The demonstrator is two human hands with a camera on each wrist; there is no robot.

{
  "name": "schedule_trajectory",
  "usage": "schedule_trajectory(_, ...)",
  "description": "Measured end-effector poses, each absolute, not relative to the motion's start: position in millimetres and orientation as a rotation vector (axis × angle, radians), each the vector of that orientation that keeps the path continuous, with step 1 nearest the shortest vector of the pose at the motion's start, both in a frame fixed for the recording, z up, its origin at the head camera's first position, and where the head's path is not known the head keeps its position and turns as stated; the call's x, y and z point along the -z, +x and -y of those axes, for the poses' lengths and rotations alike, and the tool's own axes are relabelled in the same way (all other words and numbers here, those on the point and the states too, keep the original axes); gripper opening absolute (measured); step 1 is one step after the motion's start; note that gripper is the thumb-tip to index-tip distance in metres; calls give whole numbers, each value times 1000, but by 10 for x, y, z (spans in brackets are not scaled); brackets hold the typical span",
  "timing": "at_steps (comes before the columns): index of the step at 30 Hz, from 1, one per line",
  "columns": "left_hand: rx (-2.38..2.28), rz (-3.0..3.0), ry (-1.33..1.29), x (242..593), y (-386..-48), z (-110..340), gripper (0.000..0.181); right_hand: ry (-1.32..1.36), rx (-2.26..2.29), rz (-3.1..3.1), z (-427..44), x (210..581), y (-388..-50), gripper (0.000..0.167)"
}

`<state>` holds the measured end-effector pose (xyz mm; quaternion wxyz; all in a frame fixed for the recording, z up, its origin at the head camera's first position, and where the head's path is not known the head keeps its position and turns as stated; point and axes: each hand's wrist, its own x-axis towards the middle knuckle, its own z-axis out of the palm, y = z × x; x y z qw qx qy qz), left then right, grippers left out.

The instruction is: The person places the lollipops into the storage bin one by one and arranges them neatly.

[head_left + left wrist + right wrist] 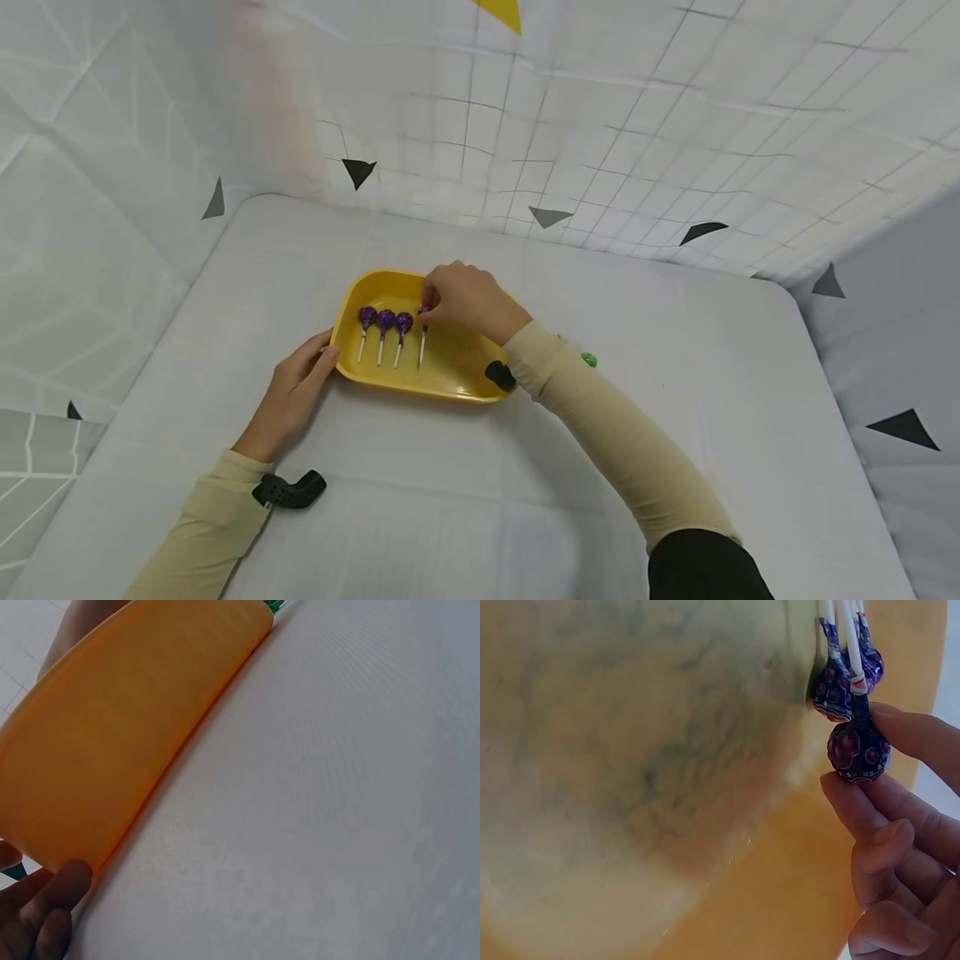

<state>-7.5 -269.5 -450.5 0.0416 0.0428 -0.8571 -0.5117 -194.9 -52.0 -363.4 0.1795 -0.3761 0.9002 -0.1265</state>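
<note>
A yellow tray [457,383] holds a row of purple-wrapped lollipops [386,320], sticks toward its near side. My right hand [474,300] reaches over the tray and pinches the head of the rightmost lollipop [423,332]; in the right wrist view my right hand [900,832] has thumb and fingers around that purple head [859,752]. At the tray's left end, my left hand [295,390] holds the rim and wall. The left wrist view shows the left hand's fingers [69,885] against the tray's outer wall [127,720].
Something green [589,360] lies on the white table [420,517] right of the tray, partly behind the right sleeve. White patterned walls [585,125] stand behind and on both sides of the table.
</note>
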Motion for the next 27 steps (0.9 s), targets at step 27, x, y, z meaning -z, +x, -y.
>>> schedule_trajectory(27, 1614, 2608, 126, 4506, -66, 2699, 54, -1065, 283, -2528, 609, 3776, -1914, 25)
